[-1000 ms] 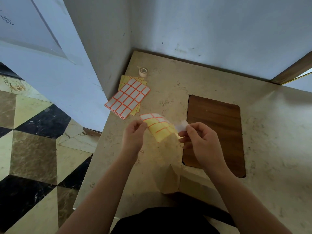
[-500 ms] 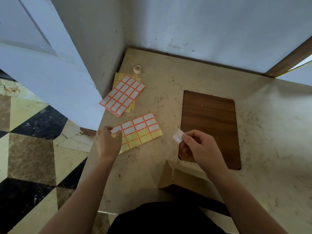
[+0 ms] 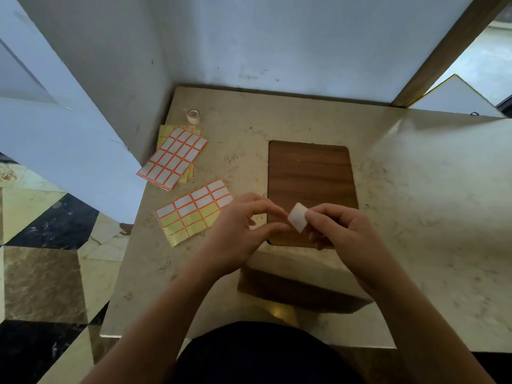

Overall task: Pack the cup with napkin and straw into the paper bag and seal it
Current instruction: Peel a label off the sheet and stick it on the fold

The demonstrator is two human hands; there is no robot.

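Beige marble-pattern bench (image 3: 415,189) fills the view, set into a corner of pale blue-grey walls. Dark wood-grain rectangular inset panel (image 3: 310,184) sits mid-bench. Brown paper bag (image 3: 288,292) stands at the near edge of the bench, just below both hands, seen from above; top looks folded but contents not visible, so cup, napkin and straw can't be confirmed.

Partly used yellow sticker sheet with orange-bordered white labels (image 3: 194,212) lies flat left of the panel, near rows already peeled. A stack of full label sheets of the same kind (image 3: 173,157) lies behind it, by the wall. Small roll of beige tape (image 3: 193,116) stands beyond the stack.

Right hand (image 3: 343,234): pinching a small white rectangular label (image 3: 298,220) between thumb and forefinger, other fingers curled in. Label is held above the panel's near edge, over the bag.

Left hand (image 3: 238,231): half open, thumb and forefinger extended toward the label's left edge, tips at or just touching it. Can't tell if it's actually gripping. Nothing else in that hand.
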